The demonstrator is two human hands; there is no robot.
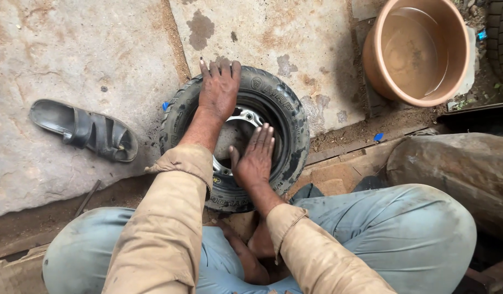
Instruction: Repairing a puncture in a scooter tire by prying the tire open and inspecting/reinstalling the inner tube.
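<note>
A small black tyre [287, 117] on a silver metal wheel rim [250, 117] lies flat on the stone ground in front of my crossed legs. My left hand [219, 87] lies flat on the far sidewall of the tyre, fingers together and pointing away from me. My right hand [255, 158] rests palm down inside the wheel's centre, fingers stretched over the rim. Neither hand holds anything. Both arms wear tan sleeves.
A dark sandal [85, 130] lies on the stone slab at the left. A large brown tub [420, 51] holding water stands at the upper right. A log [453, 169] lies at the right beside my knee. Another tyre [502, 38] shows at the right edge.
</note>
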